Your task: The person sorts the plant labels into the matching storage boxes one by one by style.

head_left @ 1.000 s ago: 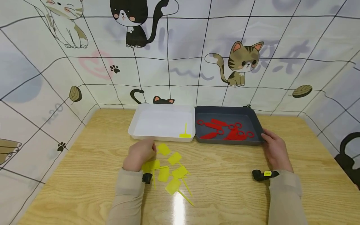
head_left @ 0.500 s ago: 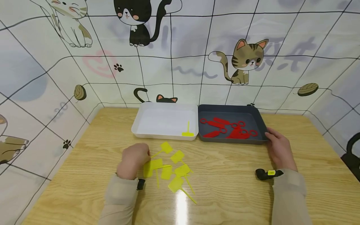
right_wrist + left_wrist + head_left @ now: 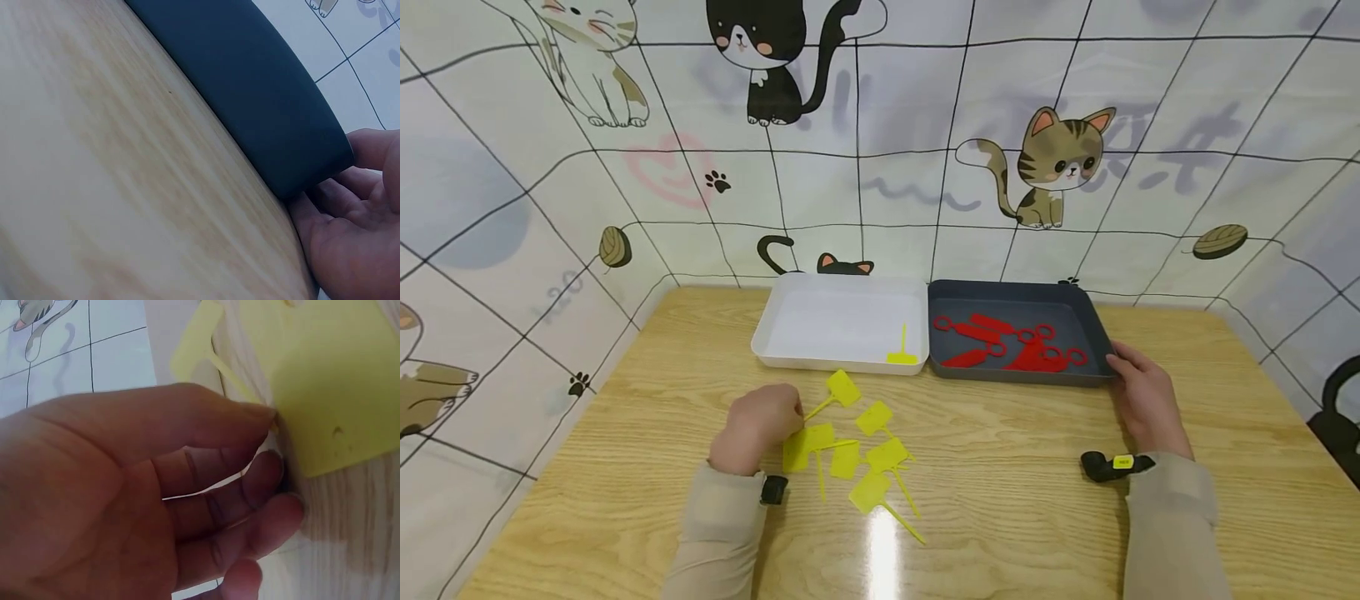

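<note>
My left hand (image 3: pixel 758 423) pinches the thin stem of a yellow plant label (image 3: pixel 843 388) between thumb and fingertips; the left wrist view shows this label (image 3: pixel 199 344) beyond the thumb. Right beside the fingers lie more yellow plant labels (image 3: pixel 869 492), loosely overlapping on the table. One yellow label (image 3: pixel 902 358) is in the white tray (image 3: pixel 835 364), at its front right corner. My right hand (image 3: pixel 1145 402) holds the right front corner of the dark grey tray (image 3: pixel 1015 377). In the right wrist view, fingers meet that tray's corner (image 3: pixel 275 125). Several red flat tags with ring ends (image 3: pixel 977 332) lie inside it.
The two trays stand side by side at the back of the wooden table (image 3: pixel 1000 492), close to a cat-patterned wall covering (image 3: pixel 910 192). The covering also rises along the left and right sides.
My left hand has drawn back toward the left from near the white tray and pinches a label's stem; that label's head has shifted slightly toward the tray. My right hand stays at the grey tray.
</note>
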A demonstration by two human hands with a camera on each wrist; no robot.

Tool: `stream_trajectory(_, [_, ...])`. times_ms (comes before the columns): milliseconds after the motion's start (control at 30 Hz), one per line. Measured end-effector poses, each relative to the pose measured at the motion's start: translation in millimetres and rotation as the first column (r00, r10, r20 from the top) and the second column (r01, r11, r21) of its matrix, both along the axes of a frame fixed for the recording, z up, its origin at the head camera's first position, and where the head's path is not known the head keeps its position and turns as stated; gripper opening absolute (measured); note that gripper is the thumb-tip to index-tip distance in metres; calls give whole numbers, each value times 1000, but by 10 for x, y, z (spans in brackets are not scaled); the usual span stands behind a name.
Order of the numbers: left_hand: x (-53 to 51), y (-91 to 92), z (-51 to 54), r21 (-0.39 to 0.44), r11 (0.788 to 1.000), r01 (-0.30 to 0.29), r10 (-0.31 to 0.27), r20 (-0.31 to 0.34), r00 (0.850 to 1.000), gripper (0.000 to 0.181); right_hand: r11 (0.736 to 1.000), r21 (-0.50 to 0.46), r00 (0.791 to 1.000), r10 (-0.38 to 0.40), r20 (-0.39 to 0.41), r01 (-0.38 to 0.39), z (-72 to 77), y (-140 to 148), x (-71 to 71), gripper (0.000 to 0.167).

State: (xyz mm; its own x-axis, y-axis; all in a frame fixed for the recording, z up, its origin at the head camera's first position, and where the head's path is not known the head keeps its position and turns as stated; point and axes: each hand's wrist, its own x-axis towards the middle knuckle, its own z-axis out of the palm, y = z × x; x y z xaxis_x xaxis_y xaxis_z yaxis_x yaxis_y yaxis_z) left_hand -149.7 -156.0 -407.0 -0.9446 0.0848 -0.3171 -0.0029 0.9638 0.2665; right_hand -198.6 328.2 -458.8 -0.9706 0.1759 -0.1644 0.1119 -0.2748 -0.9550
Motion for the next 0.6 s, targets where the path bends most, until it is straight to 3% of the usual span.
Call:
stream_trajectory(167, [-36, -89, -11, 127, 992, 16, -21, 38, 999, 4, 1000, 10, 1000, 14, -9, -14, -9, -3, 2, 61])
stream_trajectory(333, [-65, -173, 9, 300, 953, 35, -51, 43, 998, 4, 1000, 15, 1000, 12, 2, -12, 3, -4, -2, 62])
stream_trajectory(467, [-109, -188, 23, 351, 934, 71, -66, -26, 997, 6, 1000, 9, 1000, 11, 9, -11, 6, -24, -35, 62])
stream_trajectory(600, [-177, -93, 23, 386, 918, 87, -42, -124, 991, 7, 1000, -9, 1000, 13, -17, -13, -34, -8, -17, 61])
